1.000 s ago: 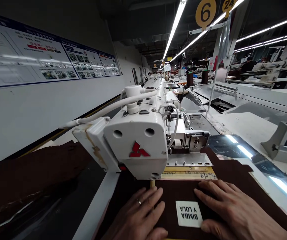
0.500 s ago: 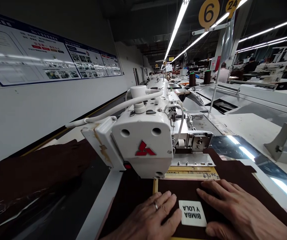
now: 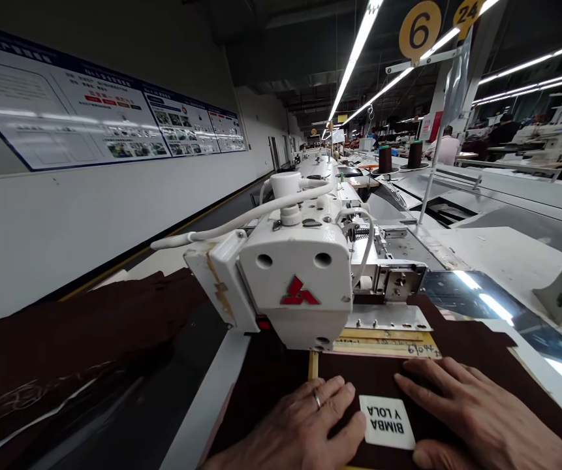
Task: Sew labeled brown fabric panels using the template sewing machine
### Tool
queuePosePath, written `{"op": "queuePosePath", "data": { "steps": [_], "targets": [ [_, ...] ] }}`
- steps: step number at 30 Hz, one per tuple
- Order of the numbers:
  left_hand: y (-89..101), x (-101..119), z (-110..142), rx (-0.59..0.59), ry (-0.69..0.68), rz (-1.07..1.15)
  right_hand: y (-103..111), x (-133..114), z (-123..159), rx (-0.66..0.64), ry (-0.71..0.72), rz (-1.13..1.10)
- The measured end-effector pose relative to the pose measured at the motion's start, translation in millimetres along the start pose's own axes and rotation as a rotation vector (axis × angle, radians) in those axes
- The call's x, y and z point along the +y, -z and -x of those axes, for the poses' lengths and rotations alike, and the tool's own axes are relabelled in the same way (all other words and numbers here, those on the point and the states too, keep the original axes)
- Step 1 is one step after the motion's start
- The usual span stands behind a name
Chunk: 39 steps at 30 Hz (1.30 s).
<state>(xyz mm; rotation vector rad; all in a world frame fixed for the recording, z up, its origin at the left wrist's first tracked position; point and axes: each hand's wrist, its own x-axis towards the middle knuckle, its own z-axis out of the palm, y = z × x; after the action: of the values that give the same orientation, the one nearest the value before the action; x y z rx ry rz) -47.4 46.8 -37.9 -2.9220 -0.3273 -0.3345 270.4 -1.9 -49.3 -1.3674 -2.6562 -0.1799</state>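
My left hand (image 3: 303,424), with a ring on one finger, lies flat on a dark brown fabric panel (image 3: 359,385), its fingertips at the edge of a white label (image 3: 387,422). The label reads "BIMBA Y LOLA", upside down from my side. My right hand (image 3: 481,418) rests flat on the panel to the right of the label, with its thumb near the label's lower corner. Just beyond the panel stands a white industrial sewing machine head (image 3: 300,281), with a yellow template strip (image 3: 386,344) under its front. The needle area is hidden.
A long roll of brown cloth (image 3: 65,333) lies to the left on a dark surface. A reflective metal plate (image 3: 471,294) sits to the right. Thread cones (image 3: 385,159) stand beyond the machine, and a co-worker (image 3: 447,149) is further back.
My left hand has slid right, up to the label's edge. The whole view has shifted right and the machine with it, and the panel and label have moved slightly right.
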Motion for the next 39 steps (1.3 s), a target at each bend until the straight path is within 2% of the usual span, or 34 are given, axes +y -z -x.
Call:
{"op": "queuePosePath", "data": {
  "steps": [3,8,19,25,29,33,39],
  "targets": [
    [0.3,-1,1,-0.015,-0.002,-0.003,2,-2,-1,-0.021,-0.007,-0.003],
    [-0.4,-1,7,-0.030,0.027,-0.033,10,-8,-12,0.049,0.041,0.040],
    [8.8,-1,7,-0.149,0.125,0.173,14,-18,-19,0.203,0.100,0.136],
    [13.8,0,1,-0.221,0.222,0.275,15,-22,-26,0.228,0.088,0.133],
    [9.4,1,0,-0.277,0.275,0.306,13,-27,-30,0.193,0.091,0.094],
    [5.4,2,0,-0.255,0.329,0.310,8,-31,-34,0.105,0.026,-0.017],
    [12.3,4,-4,-0.270,0.354,0.337,-2,-34,-40,0.001,-0.040,-0.140]
  ]
}}
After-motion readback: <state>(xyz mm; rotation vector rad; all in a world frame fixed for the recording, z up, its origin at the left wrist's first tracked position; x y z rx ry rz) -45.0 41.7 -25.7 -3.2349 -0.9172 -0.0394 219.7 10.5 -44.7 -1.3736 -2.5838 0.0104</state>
